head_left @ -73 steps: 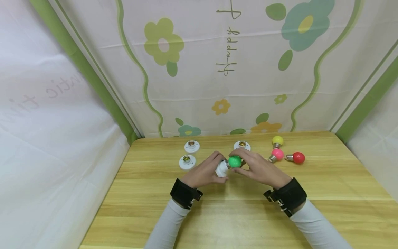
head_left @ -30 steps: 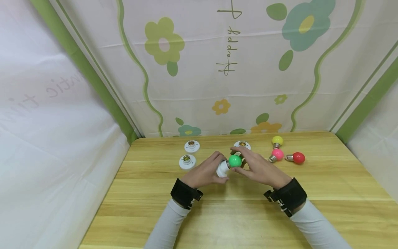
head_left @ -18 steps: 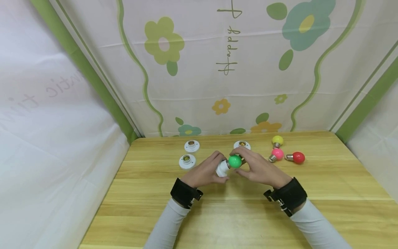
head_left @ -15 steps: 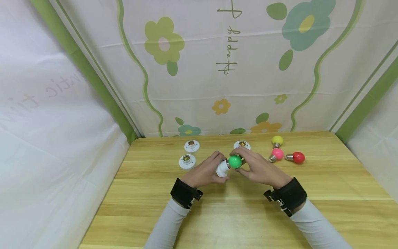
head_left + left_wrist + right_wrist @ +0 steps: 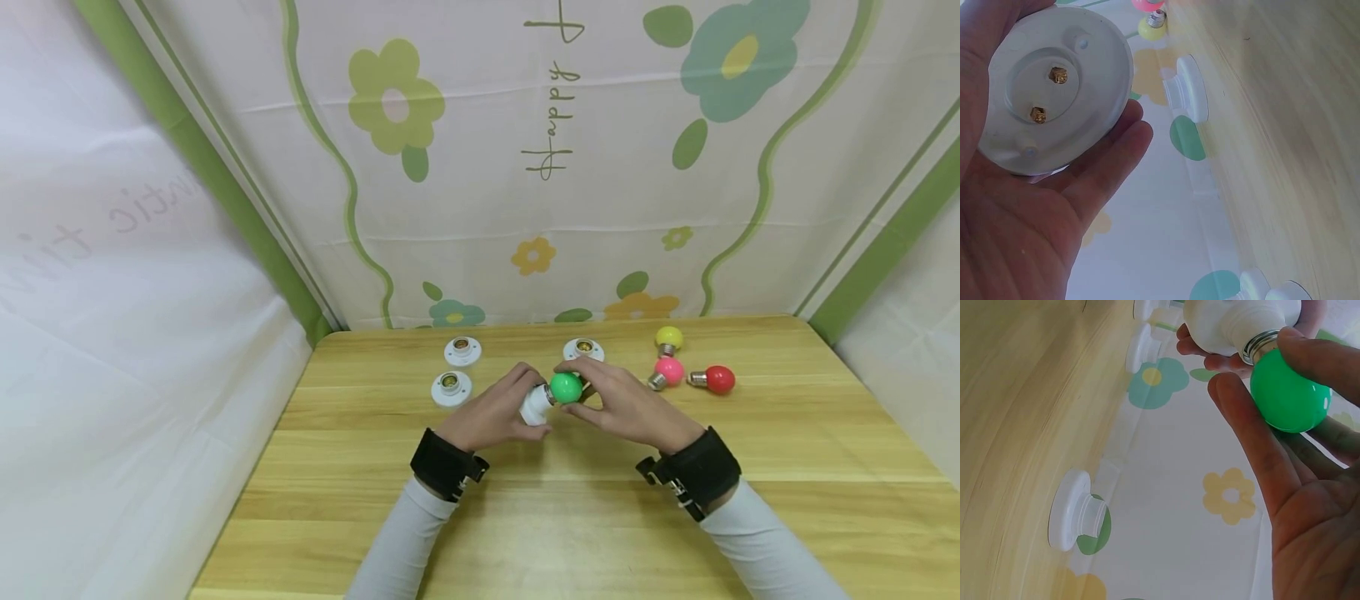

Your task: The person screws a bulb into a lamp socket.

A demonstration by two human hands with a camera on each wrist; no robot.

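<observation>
My left hand point(image 5: 491, 414) grips a white round lamp holder point(image 5: 534, 407) by its rim. Two brass screws show on the underside of this lamp holder point(image 5: 1100, 81) in the left wrist view. A green light bulb point(image 5: 566, 388) sits with its metal screw base at the holder's mouth, tilted toward the right. Around the glass curl the thumb and fingers of my right hand point(image 5: 630, 406). From the right wrist, a band of the silver base point(image 5: 1261, 345) shows between the green bulb point(image 5: 1288, 394) and the socket. Both things are held up over the wooden table point(image 5: 540, 525).
Two white lamp holders, a rear one point(image 5: 462, 352) and a nearer one point(image 5: 451, 390), stand at the back left. Another lamp holder point(image 5: 583, 349) is behind my right hand. Yellow point(image 5: 669, 337), pink point(image 5: 669, 372) and red point(image 5: 721, 380) bulbs lie at right. A flowered curtain point(image 5: 465, 208) rises behind the table.
My right fingers loosened from the green bulb, shifted round it and closed on it again. Less of its metal base shows than at first. My left hand and the lamp holder stay nearly still.
</observation>
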